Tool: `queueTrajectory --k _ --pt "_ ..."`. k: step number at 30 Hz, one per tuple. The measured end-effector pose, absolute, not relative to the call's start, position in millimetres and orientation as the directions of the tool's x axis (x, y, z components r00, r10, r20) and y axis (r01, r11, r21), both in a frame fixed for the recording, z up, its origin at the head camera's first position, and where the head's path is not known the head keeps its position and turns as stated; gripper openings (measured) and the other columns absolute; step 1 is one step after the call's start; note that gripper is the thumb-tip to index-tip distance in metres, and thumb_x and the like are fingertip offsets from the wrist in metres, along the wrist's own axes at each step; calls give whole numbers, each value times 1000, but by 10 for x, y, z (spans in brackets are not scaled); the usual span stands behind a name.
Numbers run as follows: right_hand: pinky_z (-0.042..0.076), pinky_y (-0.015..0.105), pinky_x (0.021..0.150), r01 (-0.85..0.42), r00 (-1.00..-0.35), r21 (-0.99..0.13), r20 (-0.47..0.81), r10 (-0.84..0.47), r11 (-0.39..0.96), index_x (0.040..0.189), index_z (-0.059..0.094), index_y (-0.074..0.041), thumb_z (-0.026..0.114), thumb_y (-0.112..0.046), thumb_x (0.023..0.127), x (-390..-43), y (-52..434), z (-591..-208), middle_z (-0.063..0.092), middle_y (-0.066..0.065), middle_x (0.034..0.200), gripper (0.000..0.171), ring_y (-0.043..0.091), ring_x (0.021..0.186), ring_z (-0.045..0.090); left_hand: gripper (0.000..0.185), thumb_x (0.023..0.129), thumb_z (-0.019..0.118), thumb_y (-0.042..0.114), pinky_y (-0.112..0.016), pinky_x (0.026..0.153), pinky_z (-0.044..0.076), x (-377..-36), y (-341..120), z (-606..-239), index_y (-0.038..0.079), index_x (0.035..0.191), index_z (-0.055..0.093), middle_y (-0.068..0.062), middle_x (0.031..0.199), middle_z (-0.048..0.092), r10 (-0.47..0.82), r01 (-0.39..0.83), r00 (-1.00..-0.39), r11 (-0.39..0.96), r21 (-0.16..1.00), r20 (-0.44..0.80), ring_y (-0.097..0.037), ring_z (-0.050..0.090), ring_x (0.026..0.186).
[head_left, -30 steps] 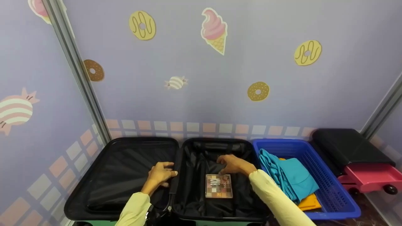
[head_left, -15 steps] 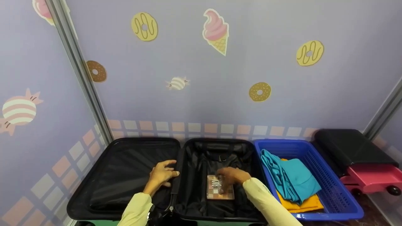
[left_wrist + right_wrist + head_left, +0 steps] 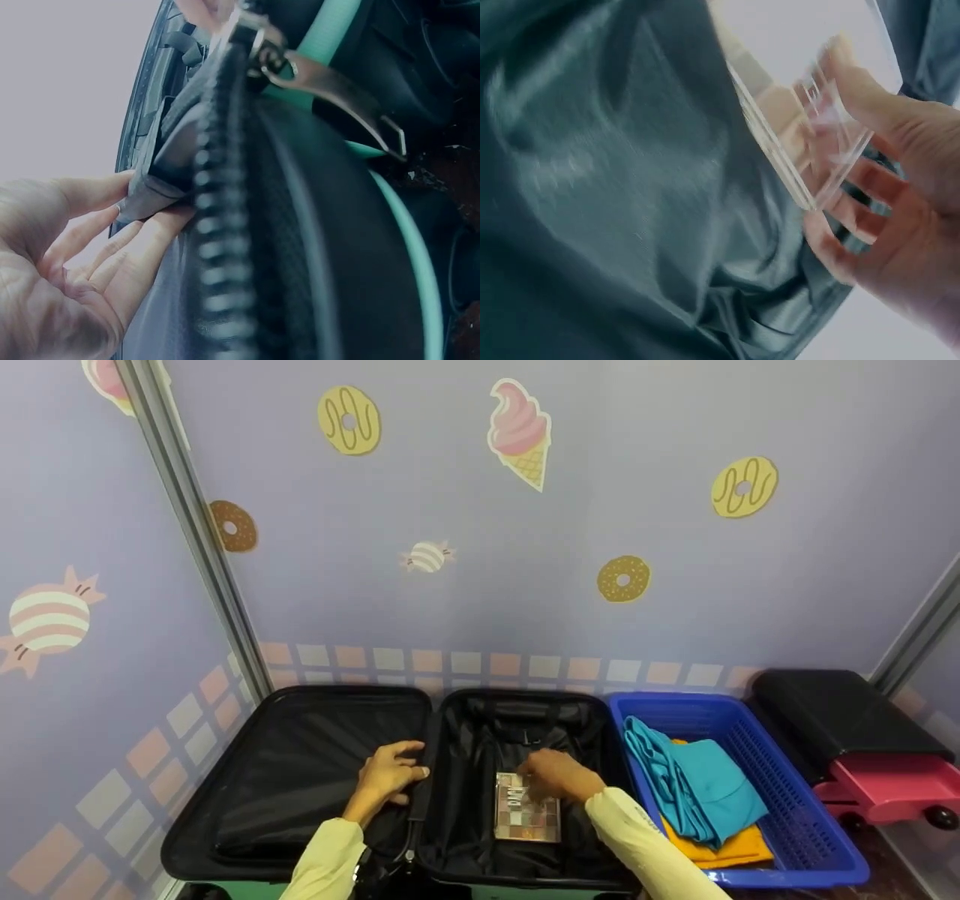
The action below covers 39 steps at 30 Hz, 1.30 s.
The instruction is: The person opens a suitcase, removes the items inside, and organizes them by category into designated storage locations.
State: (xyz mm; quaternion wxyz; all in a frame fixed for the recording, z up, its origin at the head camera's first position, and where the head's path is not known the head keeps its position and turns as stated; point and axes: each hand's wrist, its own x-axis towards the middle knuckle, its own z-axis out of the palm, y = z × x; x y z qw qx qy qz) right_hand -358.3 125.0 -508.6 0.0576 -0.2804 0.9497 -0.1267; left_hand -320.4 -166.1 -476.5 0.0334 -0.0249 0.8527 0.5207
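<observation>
A black suitcase (image 3: 300, 757) lies open flat, both halves lined in dark fabric. An eyeshadow palette (image 3: 527, 819) with a clear lid lies in the right half. My right hand (image 3: 553, 776) is on the palette's far end. In the right wrist view this hand (image 3: 832, 150) grips the clear palette (image 3: 795, 127) between thumb and fingers, just above the lining (image 3: 615, 165). My left hand (image 3: 386, 776) rests on the middle ridge between the halves. In the left wrist view the left hand (image 3: 90, 247) has its fingers fairly straight, touching a fabric flap beside the zipper (image 3: 217, 225).
A blue basket (image 3: 780, 780) to the right of the suitcase holds a teal garment (image 3: 697, 787) over an orange one (image 3: 720, 847). Further right stands a black and pink box (image 3: 862, 750). A wall with sweets stickers rises close behind.
My right hand drew back from beyond the palette onto its far end and took hold of it. The left hand has stayed on the middle ridge.
</observation>
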Motion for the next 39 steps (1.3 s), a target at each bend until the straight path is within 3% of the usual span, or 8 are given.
queueTrajectory --k 3,8,12,16,19,29,33,39 --pt "36 24 52 -589 -775 -327 -31 -632 739 77 69 -5 73 -15 86 -3587 1303 -4972 50 -9 59 14 5 53 42 48 83 73 9 -37 54 60 -3213 -1653 -4774 12 130 64 -24 127 64 -7 -76 -997 458 886 -81 -32 70 103" --pt "29 21 58 -671 -677 -381 -35 -735 636 83 72 -1 62 -3 91 -3549 1375 -4799 39 -5 57 13 4 50 29 52 83 73 9 -37 54 60 -3221 -1648 -4794 12 133 61 -24 127 64 -9 -79 -996 448 890 -84 -33 70 103" --pt "44 20 61 -632 -692 -428 -63 -719 646 99 77 -7 64 -7 92 -3494 1418 -4713 68 2 69 15 2 55 49 54 84 73 9 -39 57 60 -3218 -1645 -4801 11 135 59 -25 128 63 -6 -83 -996 436 896 -90 -34 69 106" --pt "57 25 69 -606 -707 -452 -71 -704 654 106 77 -9 69 -11 90 -3443 1448 -4670 77 5 95 18 11 74 70 54 84 73 9 -39 58 61 -3213 -1639 -4798 11 135 59 -25 129 63 -3 -90 -995 424 901 -98 -35 67 109" --pt "58 26 73 -602 -710 -452 -74 -700 658 106 77 -11 71 -12 89 -3413 1460 -4657 77 3 99 19 12 81 72 55 84 73 8 -40 59 61 -3208 -1636 -4794 11 136 58 -26 129 62 3 -87 -995 428 900 -97 -35 67 109" --pt "54 18 67 -631 -672 -502 -27 -740 591 107 76 -6 67 -13 92 -3438 1589 -4464 77 8 93 19 7 71 66 55 84 72 9 -38 57 60 -3222 -1638 -4788 12 137 58 -25 129 63 3 -90 -995 439 894 -102 -33 69 104" --pt "52 18 61 -496 -719 -660 -53 -693 564 110 74 -4 66 -17 93 -3498 1788 -4374 75 12 94 23 4 68 60 54 84 73 9 -38 56 60 -3228 -1652 -4771 12 136 59 -25 128 63 -9 -89 -996 445 891 -94 -33 70 102" --pt "60 29 68 -2 -843 -925 -203 -499 380 123 63 4 68 -20 92 -3486 2117 -4410 74 10 97 39 15 80 70 55 85 72 8 -39 59 61 -3219 -1670 -4772 11 138 57 -26 130 61 0 -102 -994 425 900 -113 -36 67 108"
